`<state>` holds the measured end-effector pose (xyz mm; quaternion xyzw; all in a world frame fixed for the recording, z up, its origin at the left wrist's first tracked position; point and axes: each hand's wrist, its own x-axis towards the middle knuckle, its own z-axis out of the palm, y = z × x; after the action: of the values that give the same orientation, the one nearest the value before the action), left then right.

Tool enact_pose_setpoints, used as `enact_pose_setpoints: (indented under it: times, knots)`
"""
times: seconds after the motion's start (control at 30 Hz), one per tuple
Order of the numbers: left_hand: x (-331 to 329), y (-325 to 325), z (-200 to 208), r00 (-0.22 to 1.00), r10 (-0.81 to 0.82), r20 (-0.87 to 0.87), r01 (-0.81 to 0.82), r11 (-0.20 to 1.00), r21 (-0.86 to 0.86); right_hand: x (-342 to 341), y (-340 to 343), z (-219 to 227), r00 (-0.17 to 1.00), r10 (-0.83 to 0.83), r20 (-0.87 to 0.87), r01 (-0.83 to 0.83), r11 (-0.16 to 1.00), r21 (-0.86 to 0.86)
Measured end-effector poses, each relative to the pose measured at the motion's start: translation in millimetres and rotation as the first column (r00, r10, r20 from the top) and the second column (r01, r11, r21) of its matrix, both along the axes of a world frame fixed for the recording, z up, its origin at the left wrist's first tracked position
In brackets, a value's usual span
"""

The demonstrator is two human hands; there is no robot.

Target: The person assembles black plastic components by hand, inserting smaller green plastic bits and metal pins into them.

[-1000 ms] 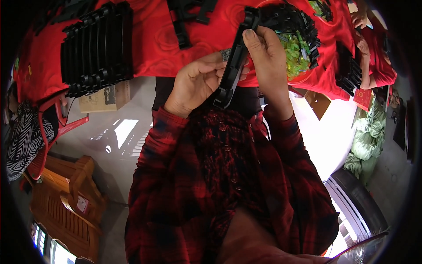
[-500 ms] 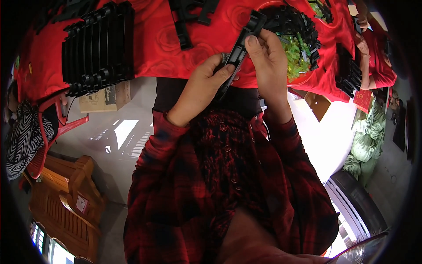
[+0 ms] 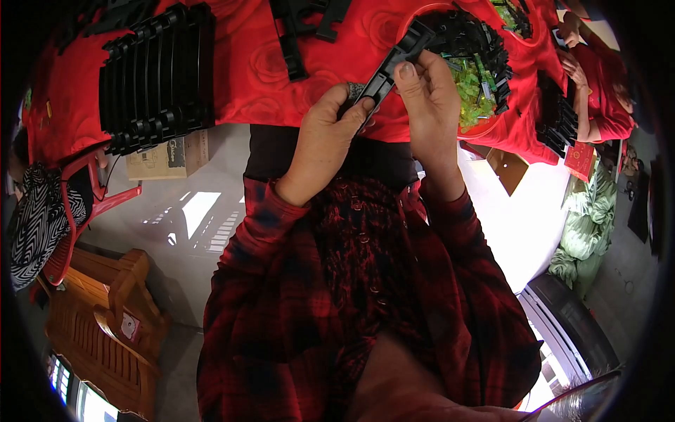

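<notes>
Between both hands I hold a long black plastic part (image 3: 382, 82) with a channel along it, slanting up to the right above the table's near edge. My left hand (image 3: 325, 137) grips its lower end, thumb on top; a grey patterned covering shows at a fingertip. My right hand (image 3: 430, 95) is closed around the upper end, thumb over the near side. Just behind and right of it stands a red bowl (image 3: 484, 126) of small black pieces (image 3: 472, 35) and yellow-green translucent pieces (image 3: 472, 88). What lies under my fingers is hidden.
A row of similar black parts (image 3: 158, 77) lies on the red tablecloth (image 3: 256, 91) at left. More black frames (image 3: 292, 42) lie ahead. Another person's arm (image 3: 582, 98) works at the far right near a black stack (image 3: 555, 119). A red chair (image 3: 105, 200) stands lower left.
The black part has slid up and to the right, its lower end drawn in toward my left hand. My left hand has shifted slightly right; my right hand keeps its grip.
</notes>
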<state>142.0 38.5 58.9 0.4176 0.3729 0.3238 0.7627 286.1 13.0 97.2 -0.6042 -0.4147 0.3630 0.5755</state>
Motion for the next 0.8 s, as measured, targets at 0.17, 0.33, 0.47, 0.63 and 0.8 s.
enact_pose_setpoints:
  times: [0.17, 0.33, 0.47, 0.63, 0.8]
  knots:
    - [2, 2, -13, 0.999, -0.01, -0.039, 0.011, 0.999, 0.045, -2, -5, -10, 0.997, -0.048, 0.06, 0.047, 0.999, 0.026]
    - [-14, 26, -20, 0.971, -0.214, -0.109, 0.223, 0.971, 0.083, 19, -12, -17, 0.996, 0.001, 0.088, 0.016, 0.981, -0.195]
    - [-31, 54, -1, 0.877, -0.371, -0.304, 0.432, 0.887, 0.165, 25, -9, 4, 0.984, -0.057, -0.167, 0.03, 0.986, -0.161]
    - [-41, 78, 14, 0.72, -0.453, -0.526, 0.651, 0.704, 0.284, 40, -21, 8, 0.964, 0.249, -0.098, -0.267, 0.881, -0.391]
    - [-43, 73, 11, 0.82, -0.185, -0.542, 0.545, 0.544, 0.639, 37, -27, 2, 0.965, 0.205, -0.163, -0.252, 0.9, -0.357]
